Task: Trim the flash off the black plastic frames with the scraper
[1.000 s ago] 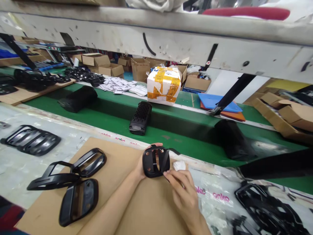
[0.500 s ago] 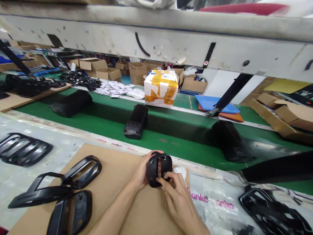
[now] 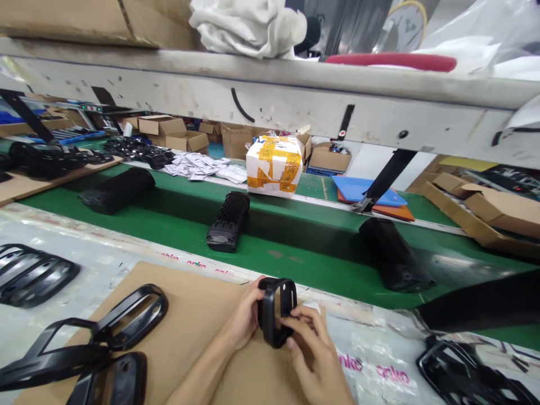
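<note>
A black plastic frame (image 3: 270,312), a rounded rectangle with an open middle, is held upright over a sheet of brown cardboard (image 3: 198,315). My left hand (image 3: 245,316) grips its left side, the fingers partly hidden behind it. At the right side is my right hand (image 3: 315,343), its fingertips closed on the rim and one finger reaching into the opening. Whether a small part sits between those fingertips I cannot make out. Similar loose black frames (image 3: 139,315) lie overlapping on the cardboard to the left.
Beyond the bench runs a green conveyor belt (image 3: 270,270) carrying a black perforated housing (image 3: 230,219) and other dark housings (image 3: 390,253). More black frames (image 3: 37,278) lie at far left, black parts (image 3: 468,374) at right. A white shelf beam (image 3: 287,107) crosses overhead. A taped box (image 3: 274,166) stands behind.
The black frame has been turned, so its side wall shows more now. My right hand's fingers have shifted along its right rim. The view has tilted upward slightly.
</note>
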Demonstrator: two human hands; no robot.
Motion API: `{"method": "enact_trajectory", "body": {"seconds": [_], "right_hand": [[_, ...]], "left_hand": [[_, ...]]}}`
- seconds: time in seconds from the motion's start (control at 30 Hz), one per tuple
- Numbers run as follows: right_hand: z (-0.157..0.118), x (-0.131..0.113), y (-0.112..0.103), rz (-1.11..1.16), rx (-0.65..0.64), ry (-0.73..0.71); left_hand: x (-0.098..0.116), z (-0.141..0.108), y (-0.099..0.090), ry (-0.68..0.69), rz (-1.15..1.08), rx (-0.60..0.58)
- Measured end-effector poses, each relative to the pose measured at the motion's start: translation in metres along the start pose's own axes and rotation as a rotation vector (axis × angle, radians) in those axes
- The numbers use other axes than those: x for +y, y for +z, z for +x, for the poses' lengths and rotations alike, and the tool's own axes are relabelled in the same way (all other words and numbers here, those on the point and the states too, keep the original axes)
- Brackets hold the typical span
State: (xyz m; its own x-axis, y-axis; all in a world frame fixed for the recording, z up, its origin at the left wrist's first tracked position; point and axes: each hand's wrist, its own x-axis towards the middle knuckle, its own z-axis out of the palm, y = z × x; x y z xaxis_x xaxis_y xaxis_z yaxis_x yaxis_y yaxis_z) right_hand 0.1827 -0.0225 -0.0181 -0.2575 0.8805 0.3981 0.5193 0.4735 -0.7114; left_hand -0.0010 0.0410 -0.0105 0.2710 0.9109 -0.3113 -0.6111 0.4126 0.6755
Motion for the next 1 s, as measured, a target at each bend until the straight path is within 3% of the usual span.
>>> {"method": "enact_trajectory", "body": {"seconds": [0.13, 0.33, 0.53, 0.7, 1.0], "right_hand": [[-0.004, 0.007, 0.004, 0.133, 0.151, 0.078], [-0.007, 0.010, 0.007, 0.410, 0.086, 0.198], [-0.011, 0.018, -0.002, 0.470, 0.079, 0.135], [-0.011, 0.019, 0.000, 0.464, 0.081, 0.140], [-0.005, 0.009, -0.008, 0.365, 0.104, 0.101]], "left_hand": [[-0.008, -0.003, 0.009, -0.029, 0.026, -0.057], [-0.015, -0.012, 0.016, -0.155, -0.103, -0.216], [-0.010, -0.013, 0.017, -0.313, -0.220, -0.318], [-0.012, -0.011, 0.014, -0.345, -0.276, -0.254], [-0.017, -0.011, 0.014, -0.228, -0.196, -0.101]]}}
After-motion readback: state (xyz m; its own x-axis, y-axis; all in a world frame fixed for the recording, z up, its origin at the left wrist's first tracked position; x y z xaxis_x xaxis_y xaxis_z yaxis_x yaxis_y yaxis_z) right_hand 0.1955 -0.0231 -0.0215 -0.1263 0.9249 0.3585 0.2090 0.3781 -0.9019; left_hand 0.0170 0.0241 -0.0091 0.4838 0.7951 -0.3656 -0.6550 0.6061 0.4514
